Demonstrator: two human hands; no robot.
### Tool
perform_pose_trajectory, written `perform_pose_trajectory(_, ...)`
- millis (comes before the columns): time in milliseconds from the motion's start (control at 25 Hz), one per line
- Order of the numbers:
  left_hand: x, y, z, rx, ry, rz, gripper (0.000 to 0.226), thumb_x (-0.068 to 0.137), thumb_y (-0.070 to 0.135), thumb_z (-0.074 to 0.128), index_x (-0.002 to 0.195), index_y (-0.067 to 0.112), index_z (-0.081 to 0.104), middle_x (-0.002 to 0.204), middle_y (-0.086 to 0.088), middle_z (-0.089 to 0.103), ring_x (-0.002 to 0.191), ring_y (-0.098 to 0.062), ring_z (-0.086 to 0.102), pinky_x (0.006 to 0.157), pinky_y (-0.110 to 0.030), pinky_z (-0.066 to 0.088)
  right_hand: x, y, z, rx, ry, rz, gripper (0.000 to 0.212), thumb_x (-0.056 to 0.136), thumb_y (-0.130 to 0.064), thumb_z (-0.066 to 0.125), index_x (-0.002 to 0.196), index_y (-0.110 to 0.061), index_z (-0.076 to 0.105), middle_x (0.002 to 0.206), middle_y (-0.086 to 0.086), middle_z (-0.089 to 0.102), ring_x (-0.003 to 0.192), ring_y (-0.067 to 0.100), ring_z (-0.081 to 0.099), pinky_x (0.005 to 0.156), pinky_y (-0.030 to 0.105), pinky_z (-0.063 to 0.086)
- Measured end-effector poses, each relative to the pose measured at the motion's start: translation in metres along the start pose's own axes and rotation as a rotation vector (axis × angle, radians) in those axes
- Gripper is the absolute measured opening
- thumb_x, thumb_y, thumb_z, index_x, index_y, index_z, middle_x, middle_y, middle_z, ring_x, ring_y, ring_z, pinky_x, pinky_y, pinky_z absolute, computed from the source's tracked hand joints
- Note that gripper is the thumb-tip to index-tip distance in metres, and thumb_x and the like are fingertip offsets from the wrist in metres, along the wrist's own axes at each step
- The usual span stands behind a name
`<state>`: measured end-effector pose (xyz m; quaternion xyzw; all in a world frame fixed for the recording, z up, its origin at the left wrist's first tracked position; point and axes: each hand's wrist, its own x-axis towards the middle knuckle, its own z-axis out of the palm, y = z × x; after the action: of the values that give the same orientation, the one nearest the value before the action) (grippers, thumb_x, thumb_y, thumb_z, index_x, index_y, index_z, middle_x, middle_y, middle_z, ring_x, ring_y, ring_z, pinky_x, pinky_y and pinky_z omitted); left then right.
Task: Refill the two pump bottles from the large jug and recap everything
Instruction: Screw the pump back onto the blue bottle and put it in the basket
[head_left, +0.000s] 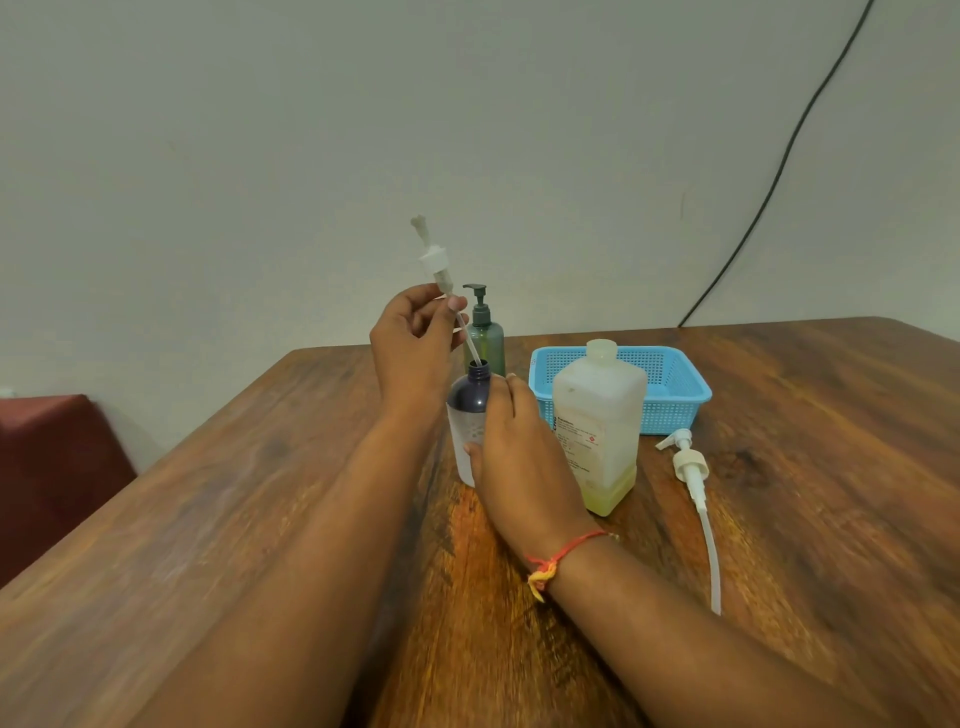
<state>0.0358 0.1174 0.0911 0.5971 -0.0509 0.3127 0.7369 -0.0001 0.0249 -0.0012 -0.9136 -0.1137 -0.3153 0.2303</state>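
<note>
- Pump head (434, 262), white with a thin dip tube, is raised above the dark bottle (469, 393) and tilted, nozzle end up and to the left; the lower tip of the tube sits right at the bottle's open neck.
- Left hand (410, 343) pinches this pump just under its collar, thumb and fingertips closed on the top of the tube, the other fingers curled.
- Right hand (511, 447) grips the dark bottle from its right side, fingers wrapped around the body and thumb on the near face; a red and yellow thread (566, 553) circles the wrist.
- The dark bottle stands upright on the bench (260, 493), uncapped, dark at the shoulder and pale lower down.
- Green pump bottle (484, 338) stands just behind it, near the far edge, with its dark pump fitted.
- Large jug (597, 421) stands upright just right of the right hand, translucent white with a label, a shallow layer of yellowish liquid at the bottom; I cannot tell whether its top is capped.
- Blue basket (675, 384) sits behind the jug, partly hidden by it.
- Second white pump (691, 467) with a long tube lies flat on the bench to the right of the jug, tube trailing toward the near side.
- A black cable (779, 171) runs down the wall to the bench's back edge.
</note>
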Motion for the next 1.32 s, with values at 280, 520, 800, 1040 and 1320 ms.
perform_pose_trajectory(280, -0.015, -0.022, -0.01, 0.133, -0.168, -0.035, 0.02, 0.094, 0.013, 0.068, 0.105, 0.03, 0.066, 0.094, 0.0, 0.077, 0.093, -0.013, 0.073, 0.083, -0.027, 0.059, -0.001, 0.001, -0.006, 0.027, 0.003, 0.001, 0.071, 0.093, -0.019, 0.072, 0.152, -0.014, 0.032, 0.157, 0.009, 0.036, 0.139, 0.026, 0.046, 0.104, 0.03, 0.049)
perform_pose_trajectory(520, -0.02, -0.03, -0.022, 0.24, -0.234, -0.023, 0.019, 0.094, 0.005, 0.063, 0.112, 0.01, 0.067, 0.102, -0.004, 0.074, 0.091, -0.007, 0.07, 0.079, -0.021, 0.057, 0.0, 0.0, -0.009, 0.031, 0.015, 0.012, 0.064, 0.095, -0.023, 0.07, 0.149, -0.014, 0.037, 0.154, 0.01, 0.042, 0.135, 0.026, 0.051, 0.101, 0.028, 0.049)
perform_pose_trajectory(800, -0.023, -0.039, -0.025, 0.293, -0.253, -0.01, 0.022, 0.093, 0.011, 0.067, 0.115, 0.012, 0.065, 0.106, -0.004, 0.073, 0.101, -0.019, 0.07, 0.087, -0.033, 0.059, 0.0, 0.003, -0.01, 0.027, 0.01, -0.006, 0.062, 0.097, -0.024, 0.066, 0.15, -0.016, 0.036, 0.156, 0.009, 0.039, 0.136, 0.025, 0.051, 0.1, 0.027, 0.05)
perform_pose_trajectory(1040, -0.022, -0.03, -0.015, 0.111, -0.231, 0.018, 0.028, 0.095, 0.027, 0.065, 0.122, 0.023, 0.058, 0.104, -0.01, 0.076, 0.099, -0.013, 0.073, 0.084, -0.028, 0.06, 0.001, 0.004, -0.005, 0.008, 0.011, 0.004, 0.061, 0.095, -0.025, 0.069, 0.147, -0.016, 0.039, 0.154, 0.009, 0.042, 0.135, 0.026, 0.052, 0.1, 0.028, 0.051)
perform_pose_trajectory(1320, -0.013, -0.034, -0.015, 0.26, -0.25, 0.008, 0.025, 0.091, 0.038, 0.071, 0.099, 0.014, 0.074, 0.091, -0.011, 0.075, 0.091, -0.027, 0.073, 0.086, -0.052, 0.059, 0.001, 0.005, -0.008, 0.043, -0.005, 0.006, 0.063, 0.095, -0.027, 0.07, 0.149, -0.019, 0.039, 0.155, 0.007, 0.041, 0.135, 0.024, 0.051, 0.1, 0.027, 0.05)
